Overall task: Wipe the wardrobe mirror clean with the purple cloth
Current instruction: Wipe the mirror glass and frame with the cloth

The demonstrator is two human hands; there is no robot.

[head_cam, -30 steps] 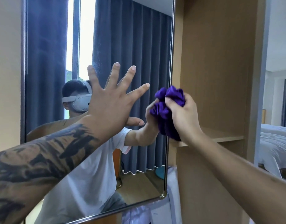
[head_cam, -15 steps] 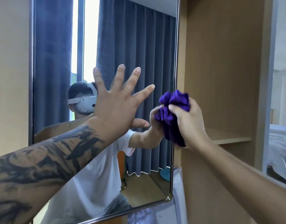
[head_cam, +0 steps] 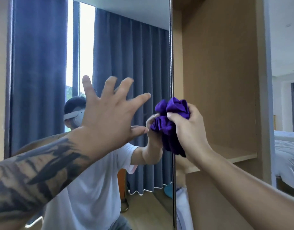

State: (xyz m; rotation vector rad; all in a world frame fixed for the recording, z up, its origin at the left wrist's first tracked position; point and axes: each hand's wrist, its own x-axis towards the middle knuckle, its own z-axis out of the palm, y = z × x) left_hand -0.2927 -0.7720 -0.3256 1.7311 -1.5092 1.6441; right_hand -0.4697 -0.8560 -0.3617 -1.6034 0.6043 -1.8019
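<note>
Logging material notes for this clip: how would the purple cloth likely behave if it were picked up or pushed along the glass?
The purple cloth looks soft and floppy: it bunches into folds in the right hand. Its tail droops below the grip, so it probably hangs limp. One hand crumples it easily, suggesting it is light, and it likely conforms to the mirror rather than skidding.

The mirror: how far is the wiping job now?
Done: nothing shows as clearly wiped. In hand: the right hand grips the bunched purple cloth at the mirror's right edge, while the left hand is spread before the glass. Left: apparently most of the mirror.
</note>
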